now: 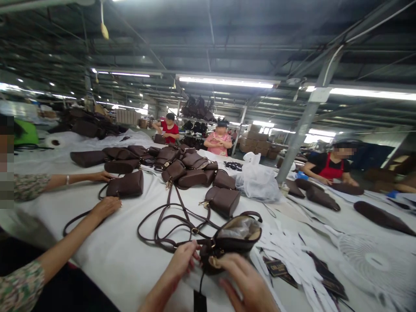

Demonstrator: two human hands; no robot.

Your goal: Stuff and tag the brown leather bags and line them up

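An open brown bag [238, 236] lies on the white-covered table [107, 247], with clear plastic inside its mouth and a long strap [157, 223] looped out to the left. My left hand [185, 260] is at the bag's left end, fingers bent and closed near the strap's base. My right hand [243, 277] pinches at the bag's near side, over a small tan piece; what lies between its fingers is too small to name. A black tag [199, 301] hangs on a cord below the bag, between my hands.
Brown bags [191, 177] are piled farther back. At left, a co-worker's hands [105, 208] touch another bag [125, 184]. A plastic bag [260, 180], paper strips [289, 255], black tags [276, 268] and a white fan [377, 260] are to the right. More people work beyond.
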